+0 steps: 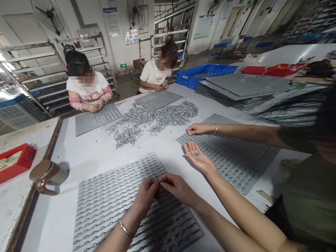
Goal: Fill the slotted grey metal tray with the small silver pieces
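At bottom centre, a bumpy grey sheet (105, 199) is lying under the left hand (146, 194) and right hand (180, 189), which are pinching close together; whether they are grasping anything, I cannot tell. Beyond, metal pieces (170, 115) are lying heaped at upper centre.

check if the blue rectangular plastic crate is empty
Not empty: small grey pieces show inside the blue crate; how full, I cannot tell.

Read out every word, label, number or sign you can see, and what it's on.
No text is legible.
Wall notices: print too small.
Green lit sign low on the wall: too small.
White shirt with pink lettering: blurred.
Second white shirt, dark lettering: too blurred.
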{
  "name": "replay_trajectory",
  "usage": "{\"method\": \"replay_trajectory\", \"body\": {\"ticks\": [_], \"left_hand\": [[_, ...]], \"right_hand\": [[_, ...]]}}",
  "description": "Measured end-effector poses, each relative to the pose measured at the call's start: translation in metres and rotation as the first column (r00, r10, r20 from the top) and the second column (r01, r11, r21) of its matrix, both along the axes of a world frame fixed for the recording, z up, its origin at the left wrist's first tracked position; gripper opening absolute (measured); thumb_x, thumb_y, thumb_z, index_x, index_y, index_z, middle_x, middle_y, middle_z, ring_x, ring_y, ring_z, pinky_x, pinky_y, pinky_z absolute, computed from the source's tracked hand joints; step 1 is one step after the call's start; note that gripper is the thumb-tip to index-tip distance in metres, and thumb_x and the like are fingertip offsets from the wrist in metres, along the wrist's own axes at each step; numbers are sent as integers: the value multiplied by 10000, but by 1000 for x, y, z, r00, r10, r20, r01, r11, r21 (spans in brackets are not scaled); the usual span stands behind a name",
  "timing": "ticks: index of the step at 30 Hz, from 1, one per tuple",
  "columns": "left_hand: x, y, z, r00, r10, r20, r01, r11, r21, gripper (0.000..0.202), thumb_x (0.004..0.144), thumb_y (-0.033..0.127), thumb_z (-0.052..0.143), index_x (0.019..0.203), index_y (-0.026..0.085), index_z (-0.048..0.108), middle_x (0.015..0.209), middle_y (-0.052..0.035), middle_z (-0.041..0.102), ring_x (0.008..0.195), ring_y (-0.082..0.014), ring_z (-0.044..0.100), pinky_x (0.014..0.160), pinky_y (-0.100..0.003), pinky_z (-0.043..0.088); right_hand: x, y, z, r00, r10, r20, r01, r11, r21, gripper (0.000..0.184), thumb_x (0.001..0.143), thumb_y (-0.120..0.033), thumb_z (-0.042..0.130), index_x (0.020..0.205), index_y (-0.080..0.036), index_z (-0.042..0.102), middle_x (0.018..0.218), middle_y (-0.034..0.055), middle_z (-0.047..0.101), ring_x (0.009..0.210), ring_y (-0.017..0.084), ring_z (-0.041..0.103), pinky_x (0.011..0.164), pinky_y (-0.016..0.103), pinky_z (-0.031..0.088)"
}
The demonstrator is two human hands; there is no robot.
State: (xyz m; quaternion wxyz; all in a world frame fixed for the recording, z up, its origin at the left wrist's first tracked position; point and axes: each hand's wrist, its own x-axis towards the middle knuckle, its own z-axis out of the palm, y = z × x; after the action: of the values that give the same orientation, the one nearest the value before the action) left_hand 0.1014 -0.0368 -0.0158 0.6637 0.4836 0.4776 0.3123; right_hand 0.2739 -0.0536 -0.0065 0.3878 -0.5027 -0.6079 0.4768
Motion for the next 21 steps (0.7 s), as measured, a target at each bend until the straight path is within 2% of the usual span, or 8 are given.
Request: {"method": "replay_trajectory", "body": {"ticks": [3,5,8,11,21], "left_hand": [[1,3,-3,997,-11,-73,15,998,60,237,849,406,603,746,198,555,549,37,546,504,-126,488,500,-258,361],[0,6,-4,991,3,-132,10,995,98,193,834,372,607,757,199,572,544,40,539,503,-128,483,497,-257,357],[-4,10,-3,988,51,-147,-32,991,131,188,824,378,618,773,200,589,539,41,535,497,-130,472,496,-259,358],[-10,11,1,991,72,-113,-57,990,131,211,825,400,630,761,205,583,544,34,545,498,-136,487,503,-264,373],[-20,10,3,989,54,-139,-40,994,103,213,826,396,656,750,211,584,542,29,566,490,-143,499,510,-267,383]], "right_hand": [[2,5,-4,975,-57,-214,12,979,-203,170,808,-339,651,850,-175,663,781,0,672,720,152,593,682,272,461],[4,15,-7,972,-107,-210,56,971,-232,160,751,-308,672,833,-170,668,756,-5,672,699,149,586,663,265,456],[6,35,-9,987,-157,39,160,984,-79,106,745,-248,639,803,-172,684,770,12,704,739,169,620,702,279,471],[6,51,-11,950,-150,275,144,989,44,118,764,-179,575,769,-175,693,759,21,723,726,178,640,711,291,471],[8,61,-27,930,-110,352,91,993,71,163,773,-189,565,803,-175,724,794,42,751,770,213,681,742,312,496]]}}
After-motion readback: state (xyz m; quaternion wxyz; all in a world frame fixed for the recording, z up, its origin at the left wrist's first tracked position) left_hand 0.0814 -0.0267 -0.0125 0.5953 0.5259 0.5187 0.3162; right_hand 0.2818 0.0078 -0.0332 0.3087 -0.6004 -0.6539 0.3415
